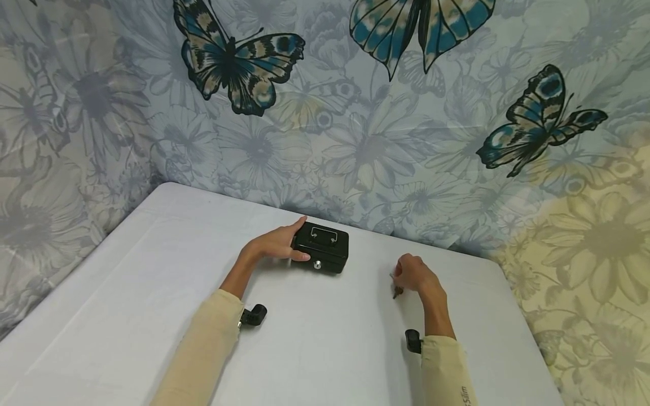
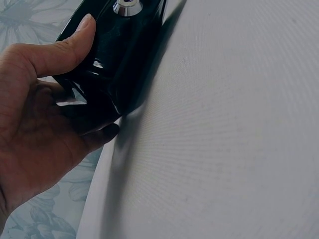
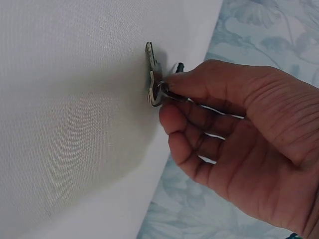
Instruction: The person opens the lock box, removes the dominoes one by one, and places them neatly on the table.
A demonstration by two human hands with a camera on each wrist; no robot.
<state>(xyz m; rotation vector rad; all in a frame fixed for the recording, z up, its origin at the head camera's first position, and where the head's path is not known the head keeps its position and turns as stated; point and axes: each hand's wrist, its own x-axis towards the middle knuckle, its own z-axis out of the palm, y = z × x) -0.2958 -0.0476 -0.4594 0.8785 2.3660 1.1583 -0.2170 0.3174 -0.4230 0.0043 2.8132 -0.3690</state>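
Observation:
A small black cash box [image 1: 323, 249] stands near the far edge of the table, with a folded wire handle on its lid. A round silver lock [image 1: 317, 264] is set in its front side. My left hand [image 1: 278, 242] grips the box's left end. In the left wrist view the thumb [image 2: 67, 52] lies on the lock side, with the other fingers round the end, partly hidden. To the right of the box, my right hand [image 1: 417, 274] pinches a bunch of small keys [image 3: 153, 74] between thumb and forefinger. One key points away from the fingertips, close over the table.
A white cloth covers the table [image 1: 325, 338]. Behind it hangs a wall cloth [image 1: 365, 146] printed with flowers and butterflies, close along the far edge. Small black wrist cameras stick out at the left cuff [image 1: 223, 307] and the right cuff [image 1: 440, 347].

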